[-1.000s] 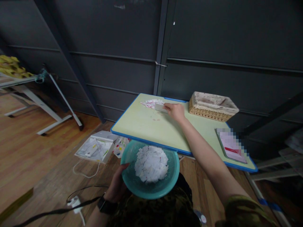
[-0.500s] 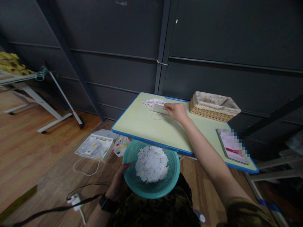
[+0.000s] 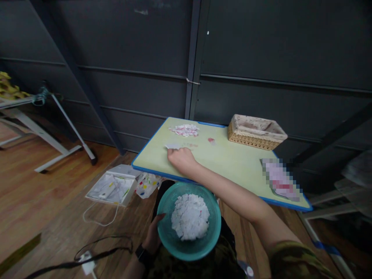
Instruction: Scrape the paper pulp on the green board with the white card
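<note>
My left hand (image 3: 154,234) grips the left rim of a round green plastic colander (image 3: 215,228), with the thumb over its edge. A heap of small torn white paper scraps (image 3: 190,217), a few with red marks, lies inside it. Over the left part of the pale yellow table (image 3: 226,164), my right hand (image 3: 183,159) is closed on a flat white card (image 3: 173,146). Most of the card is hidden behind the fingers. Beyond it, a pile of pink and white paper scraps (image 3: 185,130) lies by the far edge. One reddish scrap (image 3: 211,140) sits apart to the right.
A lined wicker basket (image 3: 252,143) stands at the table's back right, and a blurred flat item (image 3: 280,180) lies near the right end. On the floor are an open white box (image 3: 112,190), a plastic bag (image 3: 147,185) and a power strip (image 3: 87,262) with cables.
My right hand has moved left and nearer with the card, which now sits lower over the table. The colander has shifted slightly toward me. A reddish scrap shows where my hand was.
</note>
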Available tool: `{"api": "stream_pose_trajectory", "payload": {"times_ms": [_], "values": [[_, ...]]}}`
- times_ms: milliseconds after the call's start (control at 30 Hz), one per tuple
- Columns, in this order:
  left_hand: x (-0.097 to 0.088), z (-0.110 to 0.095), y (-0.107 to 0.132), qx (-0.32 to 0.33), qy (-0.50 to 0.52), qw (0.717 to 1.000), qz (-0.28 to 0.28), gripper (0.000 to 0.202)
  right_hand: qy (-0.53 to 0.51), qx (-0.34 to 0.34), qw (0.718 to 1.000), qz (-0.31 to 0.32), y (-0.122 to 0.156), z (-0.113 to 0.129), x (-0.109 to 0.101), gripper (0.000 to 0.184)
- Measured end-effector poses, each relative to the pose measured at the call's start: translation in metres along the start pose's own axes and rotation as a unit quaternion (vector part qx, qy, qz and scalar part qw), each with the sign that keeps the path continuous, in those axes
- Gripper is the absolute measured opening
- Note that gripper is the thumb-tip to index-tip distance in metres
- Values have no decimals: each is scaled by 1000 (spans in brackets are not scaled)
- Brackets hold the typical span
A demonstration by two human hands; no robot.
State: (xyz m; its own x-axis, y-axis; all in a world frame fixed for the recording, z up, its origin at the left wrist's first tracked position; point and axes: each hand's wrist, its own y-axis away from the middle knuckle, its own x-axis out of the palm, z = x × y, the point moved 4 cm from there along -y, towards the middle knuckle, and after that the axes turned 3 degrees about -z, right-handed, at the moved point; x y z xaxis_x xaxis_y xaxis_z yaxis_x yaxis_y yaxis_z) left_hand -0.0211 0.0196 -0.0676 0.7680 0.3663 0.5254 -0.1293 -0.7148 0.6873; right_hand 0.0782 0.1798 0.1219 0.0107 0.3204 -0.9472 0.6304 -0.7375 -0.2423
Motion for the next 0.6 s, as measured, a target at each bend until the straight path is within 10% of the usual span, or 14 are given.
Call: {"api": "stream_pose_trajectory", "payload": {"times_ms": [267, 600], "values": [[-4, 9, -12, -10, 27, 1000, 6, 34, 36, 221, 974, 28, 22, -96, 0, 35], [-14, 12, -25, 7, 35, 999, -12, 58, -78, 434, 887, -136, 65, -197, 1, 31]]}}
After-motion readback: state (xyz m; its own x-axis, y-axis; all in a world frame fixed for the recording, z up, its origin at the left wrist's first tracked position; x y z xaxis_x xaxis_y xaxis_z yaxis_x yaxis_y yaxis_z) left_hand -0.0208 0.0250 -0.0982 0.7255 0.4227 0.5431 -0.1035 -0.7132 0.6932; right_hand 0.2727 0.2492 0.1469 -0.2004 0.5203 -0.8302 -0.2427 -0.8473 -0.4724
